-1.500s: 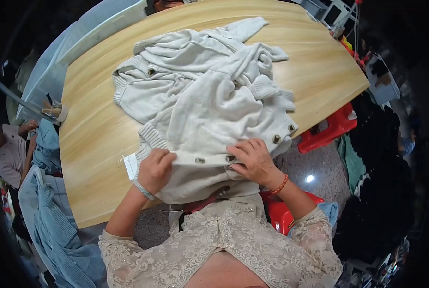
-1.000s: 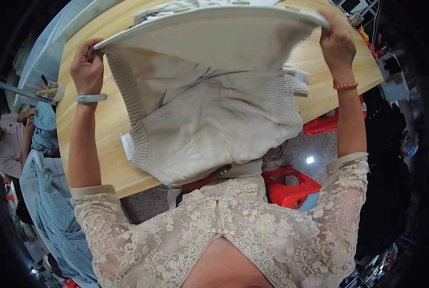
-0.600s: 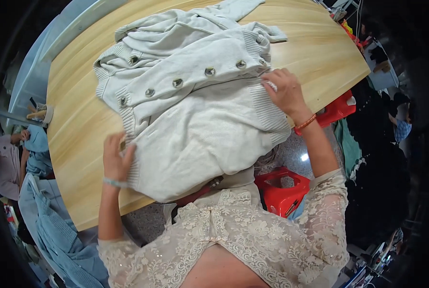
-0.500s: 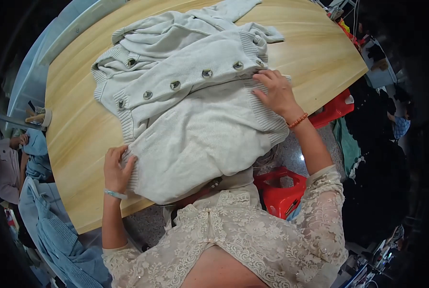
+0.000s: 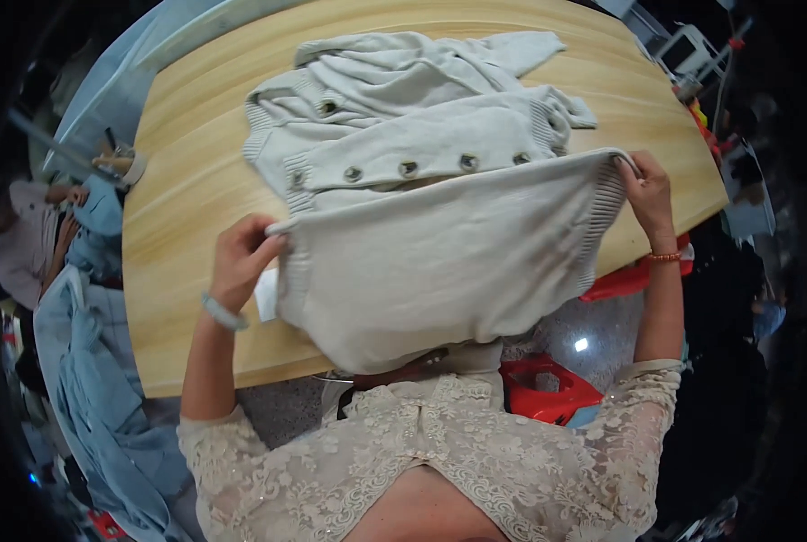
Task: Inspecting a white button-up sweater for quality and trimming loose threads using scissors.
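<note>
Person at a wooden table (image 5: 186, 226), both hands on a pale knit cardigan (image 5: 439, 262). Left hand (image 5: 241, 262) pinches the ribbed hem corner at the near-left side of the cardigan, fingers curled over the edge, thumb under. Right hand (image 5: 647, 190) pinches the opposite hem corner at the far-right side, fingers closed on the ribbing. Between the two hands the hem is stretched into a straight line and lifted off the table; the body panel hangs down from it toward the person's chest, over the table's near edge.

Rest of the cardigan lies bunched on the table beyond the lifted hem: a button band with a row of dark buttons (image 5: 408, 168) just behind the hem, sleeves and collar crumpled farther back toward the table's middle. A small white tag (image 5: 266, 294) shows just beside the left hand, below the cardigan's edge.

Step in hand, as I judge it: a fold or spread, with the lower part held up by its two corners, ready to be laid over or flattened. Next move likely calls for keeping both pinches tight and level so the hem stays straight, then bringing it down squarely over the button band without trapping the bunched sleeves.

Off the table: red plastic stool (image 5: 548, 393) on the floor under the near edge, blue cloth (image 5: 96, 361) piled to the left of the table.
</note>
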`<state>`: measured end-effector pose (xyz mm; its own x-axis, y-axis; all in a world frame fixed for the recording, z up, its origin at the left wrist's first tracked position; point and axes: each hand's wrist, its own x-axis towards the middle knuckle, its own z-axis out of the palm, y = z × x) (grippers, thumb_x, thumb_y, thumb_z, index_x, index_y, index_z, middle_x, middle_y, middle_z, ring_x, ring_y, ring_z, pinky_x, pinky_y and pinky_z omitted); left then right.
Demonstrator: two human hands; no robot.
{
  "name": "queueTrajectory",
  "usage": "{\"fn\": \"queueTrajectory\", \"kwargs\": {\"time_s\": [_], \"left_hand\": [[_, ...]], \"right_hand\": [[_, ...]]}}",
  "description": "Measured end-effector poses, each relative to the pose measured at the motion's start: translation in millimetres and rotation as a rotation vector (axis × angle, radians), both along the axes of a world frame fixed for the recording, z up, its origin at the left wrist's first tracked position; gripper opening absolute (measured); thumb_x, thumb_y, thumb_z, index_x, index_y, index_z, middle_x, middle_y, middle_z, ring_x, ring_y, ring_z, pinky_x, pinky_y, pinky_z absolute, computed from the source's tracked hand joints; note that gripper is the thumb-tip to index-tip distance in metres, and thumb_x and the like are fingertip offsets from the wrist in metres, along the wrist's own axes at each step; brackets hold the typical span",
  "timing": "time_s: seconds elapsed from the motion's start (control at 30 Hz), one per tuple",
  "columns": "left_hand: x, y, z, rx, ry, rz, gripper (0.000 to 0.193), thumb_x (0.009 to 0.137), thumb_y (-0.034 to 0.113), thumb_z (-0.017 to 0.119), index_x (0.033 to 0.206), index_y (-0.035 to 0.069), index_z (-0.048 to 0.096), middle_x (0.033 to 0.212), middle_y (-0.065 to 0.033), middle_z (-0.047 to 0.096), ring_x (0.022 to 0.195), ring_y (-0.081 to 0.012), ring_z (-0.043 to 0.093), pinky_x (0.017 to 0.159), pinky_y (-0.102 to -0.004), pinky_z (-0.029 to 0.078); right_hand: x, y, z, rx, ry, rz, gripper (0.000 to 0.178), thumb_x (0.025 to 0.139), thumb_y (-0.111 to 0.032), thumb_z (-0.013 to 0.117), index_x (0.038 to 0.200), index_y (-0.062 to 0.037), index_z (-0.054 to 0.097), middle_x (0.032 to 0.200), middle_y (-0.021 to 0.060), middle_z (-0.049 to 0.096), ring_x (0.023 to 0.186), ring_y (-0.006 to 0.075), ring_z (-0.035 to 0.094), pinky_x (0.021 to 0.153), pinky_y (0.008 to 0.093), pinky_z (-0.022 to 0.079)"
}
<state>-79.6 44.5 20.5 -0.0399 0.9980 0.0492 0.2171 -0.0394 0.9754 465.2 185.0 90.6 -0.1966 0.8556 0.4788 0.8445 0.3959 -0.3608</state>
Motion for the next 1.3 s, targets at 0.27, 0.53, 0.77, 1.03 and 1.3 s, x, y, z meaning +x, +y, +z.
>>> {"fn": "queueTrajectory", "kwargs": {"time_s": [0.27,0.53,0.77,1.03,1.3], "left_hand": [[31.7,22.3,-32.0,-0.076,-0.043,0.062,0.012,0.080,0.003,0.075,0.087,0.001,0.065,0.075,0.0031,0.063,0.067,-0.0035,0.055,0.061,-0.0197,0.045],[33.9,-7.9,-22.3,-0.029,-0.201,-0.106,0.009,0.083,-0.004,0.069,0.090,0.000,0.065,0.085,-0.0007,0.066,0.076,-0.0059,0.059,0.069,-0.0202,0.047],[27.8,-9.5,-43.3,-0.070,-0.211,-0.016,0.008,0.084,-0.002,0.070,0.089,0.001,0.064,0.084,0.0001,0.065,0.075,-0.0056,0.059,0.069,-0.0195,0.047],[29.0,-0.4,-26.7,0.052,0.308,0.079,0.015,0.083,0.002,0.069,0.096,0.002,0.061,0.083,-0.0011,0.059,0.071,-0.0090,0.053,0.063,-0.0224,0.042],[122.5,34.9,12.6,0.378,0.385,-0.054,0.015,0.083,0.003,0.070,0.096,0.002,0.064,0.087,-0.0082,0.059,0.076,-0.0178,0.056,0.066,-0.0275,0.045]], "right_hand": [[-166.9,-43.6,-36.0,-0.019,0.064,0.440,0.036,0.080,0.001,0.066,0.115,-0.0053,0.063,0.116,0.0136,0.063,0.109,0.0302,0.061,0.090,0.0368,0.051],[-314.5,-90.7,-88.8,-0.454,0.411,0.702,0.031,0.077,-0.019,0.071,0.105,-0.0065,0.065,0.098,0.0142,0.066,0.087,0.0318,0.065,0.076,0.0401,0.052],[-314.1,-91.0,-103.6,-0.508,0.325,0.618,0.023,0.078,-0.023,0.069,0.092,-0.0057,0.064,0.085,0.0129,0.064,0.080,0.0317,0.065,0.069,0.0417,0.051],[-218.3,-61.2,-81.7,0.166,0.309,0.340,0.026,0.079,-0.003,0.067,0.104,-0.0105,0.065,0.102,0.0099,0.062,0.080,0.0282,0.065,0.064,0.0339,0.054],[-110.9,-3.4,-81.9,-0.084,0.214,-0.020,0.037,0.078,-0.010,0.075,0.114,-0.0064,0.065,0.103,0.0073,0.059,0.062,0.0157,0.056,0.063,0.0284,0.049]]}}
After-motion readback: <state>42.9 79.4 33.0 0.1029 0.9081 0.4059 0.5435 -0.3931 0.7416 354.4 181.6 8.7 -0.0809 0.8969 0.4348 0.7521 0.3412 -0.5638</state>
